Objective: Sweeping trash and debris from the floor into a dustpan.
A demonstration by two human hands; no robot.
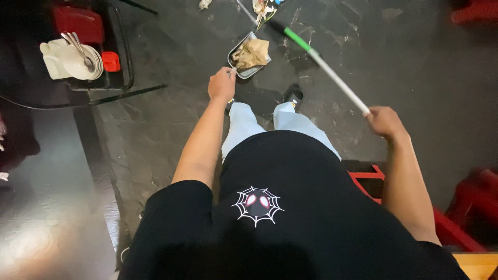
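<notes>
From my remote seat I looked down over a black shirt with a white spider-web emblem and pale blue trousers to a dark stone floor. A red stool stood just beside the right leg. The right hand was out to the side, its grip clamped round the white end of a broom handle, which slanted up and away, turning green and then black near some litter at the far edge. The left hand reached ahead, its grip closed on the handle of a metal dustpan. The dustpan rested on the floor just beyond the black shoes, and crumpled brown paper lay inside it. Farther off to the left, stacked white plates with spoons on top sat on a black-framed red stool, a small red cup just beside the plates.
</notes>
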